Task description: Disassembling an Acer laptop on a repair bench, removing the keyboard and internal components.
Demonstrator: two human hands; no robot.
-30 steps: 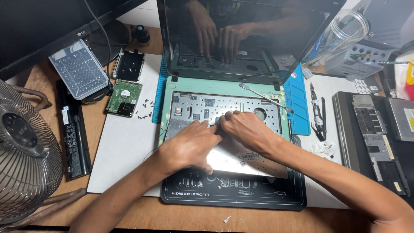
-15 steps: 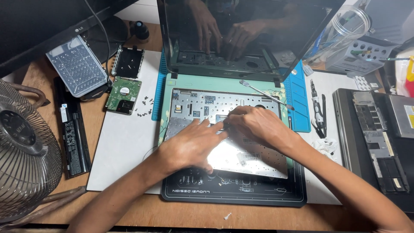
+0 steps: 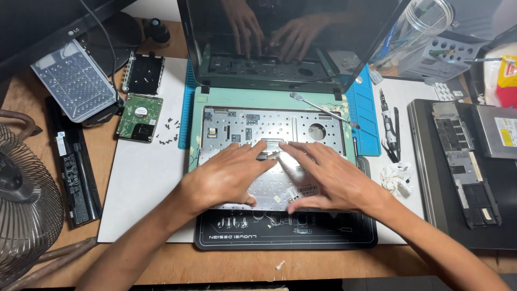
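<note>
The laptop (image 3: 272, 116) lies open on a black mat (image 3: 285, 234) in the middle of the desk (image 3: 161, 267), its keyboard removed and the perforated metal tray (image 3: 269, 129) bare. Both hands rest flat on that tray: the left hand (image 3: 226, 178) and right hand (image 3: 328, 178) have fingers spread, gripping nothing, fingertips meeting at a small connector (image 3: 272, 145). A metal pry tool (image 3: 323, 109) lies across the upper edge. Left sit a hard drive (image 3: 140, 117) and loose screws (image 3: 169, 132).

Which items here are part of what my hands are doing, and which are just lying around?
In hand: left hand, right hand, keyboard plate, open laptop.

Lying about: hard drive, screws, metal pry tool, battery, fan, screwdriver.
</note>
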